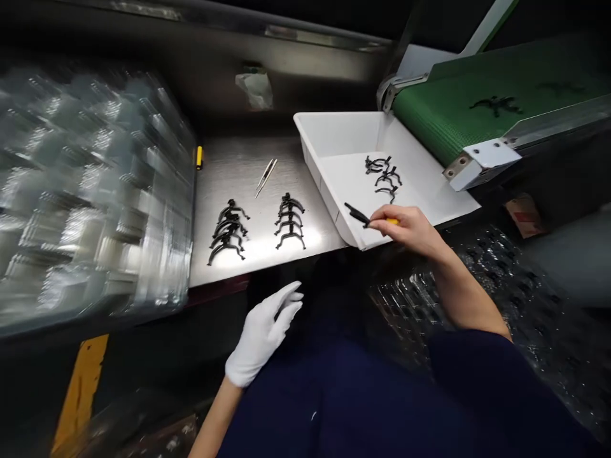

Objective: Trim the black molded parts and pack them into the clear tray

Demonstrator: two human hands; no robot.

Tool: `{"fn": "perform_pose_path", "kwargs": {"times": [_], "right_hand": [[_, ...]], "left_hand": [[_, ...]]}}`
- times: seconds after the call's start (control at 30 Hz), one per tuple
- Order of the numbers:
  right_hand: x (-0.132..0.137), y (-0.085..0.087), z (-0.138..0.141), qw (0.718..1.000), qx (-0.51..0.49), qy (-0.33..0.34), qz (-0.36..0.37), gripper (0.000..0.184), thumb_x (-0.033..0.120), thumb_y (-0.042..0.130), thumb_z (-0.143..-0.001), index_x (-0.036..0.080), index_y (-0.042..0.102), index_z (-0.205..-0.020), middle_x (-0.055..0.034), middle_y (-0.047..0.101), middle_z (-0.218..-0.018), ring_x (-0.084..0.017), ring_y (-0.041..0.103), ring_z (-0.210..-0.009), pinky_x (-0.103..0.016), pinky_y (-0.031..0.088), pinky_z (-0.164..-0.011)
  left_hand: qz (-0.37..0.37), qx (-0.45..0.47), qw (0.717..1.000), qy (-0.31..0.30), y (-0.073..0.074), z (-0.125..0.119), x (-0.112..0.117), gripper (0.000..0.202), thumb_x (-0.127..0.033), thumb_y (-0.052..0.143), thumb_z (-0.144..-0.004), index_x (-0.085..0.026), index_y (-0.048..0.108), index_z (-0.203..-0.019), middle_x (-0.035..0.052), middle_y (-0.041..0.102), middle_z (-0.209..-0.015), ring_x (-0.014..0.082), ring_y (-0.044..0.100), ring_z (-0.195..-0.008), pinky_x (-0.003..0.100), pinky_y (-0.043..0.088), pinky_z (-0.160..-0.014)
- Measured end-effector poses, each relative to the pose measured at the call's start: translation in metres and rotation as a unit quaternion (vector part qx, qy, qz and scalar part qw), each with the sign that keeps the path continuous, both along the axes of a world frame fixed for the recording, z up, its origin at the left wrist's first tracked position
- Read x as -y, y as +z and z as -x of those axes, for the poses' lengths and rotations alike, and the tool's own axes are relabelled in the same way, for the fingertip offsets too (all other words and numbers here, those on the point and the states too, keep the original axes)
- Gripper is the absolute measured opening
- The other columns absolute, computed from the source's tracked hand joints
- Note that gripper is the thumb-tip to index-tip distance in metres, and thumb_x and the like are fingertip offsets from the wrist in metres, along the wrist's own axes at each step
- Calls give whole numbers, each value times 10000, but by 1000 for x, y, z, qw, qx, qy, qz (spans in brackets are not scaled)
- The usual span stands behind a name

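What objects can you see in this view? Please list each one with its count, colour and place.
black moulded parts: about eight, black, two groups on the steel table
more such parts: about three, black, in the plastic tray
part on conveyor belt: one clear, black, on the green belt
tweezers: one, silver, on the table
small tool: one, yellow and black, at the table's left edge
clear plastic trays: many, stacked, blurred, left
plastic bag: one, white, behind the table
hand tool: one, black and yellow, in the right hand
left hand: white glove, empty, below the table edge
right hand: bare, over the tray's corner
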State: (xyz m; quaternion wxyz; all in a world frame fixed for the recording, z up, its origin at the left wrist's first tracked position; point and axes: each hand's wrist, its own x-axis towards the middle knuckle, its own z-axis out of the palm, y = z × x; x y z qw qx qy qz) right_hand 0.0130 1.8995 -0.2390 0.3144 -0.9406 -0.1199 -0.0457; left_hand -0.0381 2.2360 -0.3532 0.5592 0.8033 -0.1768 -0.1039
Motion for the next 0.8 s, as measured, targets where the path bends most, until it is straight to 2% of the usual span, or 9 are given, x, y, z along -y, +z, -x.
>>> {"fn": "perform_pose_path", "kwargs": {"times": [0.1,0.17,0.3,0.4,0.5,0.57,0.6,0.7,0.8], "right_hand": [[-56,-15,26,978,34,189,-80,239,403,617,-979,194,719,-925,-37,728,-808,-143,652,-675,-242,497,-645],[-87,-31,33,953,57,284,-93,202,357,606,-997,185,707,-967,-38,714,-794,-126,628,-637,-226,477,-600],[-121,-64,29,928,65,347,-122,202,350,574,-1015,188,694,-1019,-21,653,-742,-113,575,-602,-223,438,-562],[-127,-82,22,917,-44,316,-239,319,443,670,-941,199,647,-1147,-13,617,-792,-128,570,-664,-236,473,-616],[-130,-100,20,859,-156,239,-426,498,514,652,-887,203,577,-1269,-54,609,-952,-180,596,-809,-296,535,-687],[-135,-111,23,823,-198,196,-495,439,452,597,-888,201,597,-1249,-74,611,-1017,-201,616,-873,-343,568,-755],[-138,-115,26,818,-208,175,-506,406,409,595,-883,202,610,-1232,-74,619,-1025,-204,631,-886,-362,579,-796],[-146,-115,36,846,-178,120,-488,387,326,637,-889,216,599,-1258,-70,667,-1038,-218,681,-950,-396,588,-894],[-150,-104,44,893,-68,114,-429,347,306,645,-936,236,606,-1274,-84,721,-1093,-233,696,-1025,-394,603,-905]], "left_hand": [[144,-68,987,-17,15,-1,14,484,-433,609,-937,-165,617,-1341,93,765,-1044,153,717,-743,283,609,-737],[204,-89,975,23,21,0,17,472,-450,681,-891,-153,679,-1258,63,761,-893,129,669,-639,247,586,-649],[214,-80,963,142,22,10,10,267,-416,754,-844,-156,770,-901,14,696,-668,104,610,-531,211,541,-557],[216,-53,954,204,20,20,1,256,-408,791,-813,-158,753,-850,27,737,-753,119,666,-568,219,577,-583],[188,-17,949,254,18,28,-5,253,-402,772,-841,-156,746,-897,27,753,-774,133,705,-594,226,602,-609],[144,18,954,262,18,32,-8,233,-386,751,-867,-156,744,-907,26,758,-771,136,716,-600,228,608,-622],[115,41,958,259,18,33,-9,219,-374,741,-878,-157,745,-907,29,764,-784,136,720,-605,230,610,-630],[24,127,961,244,18,34,-12,169,-335,723,-899,-169,753,-907,41,782,-841,142,734,-651,246,619,-681],[-35,202,952,227,16,32,-14,143,-320,711,-910,-185,759,-908,44,790,-865,155,749,-724,251,623,-729]]}}
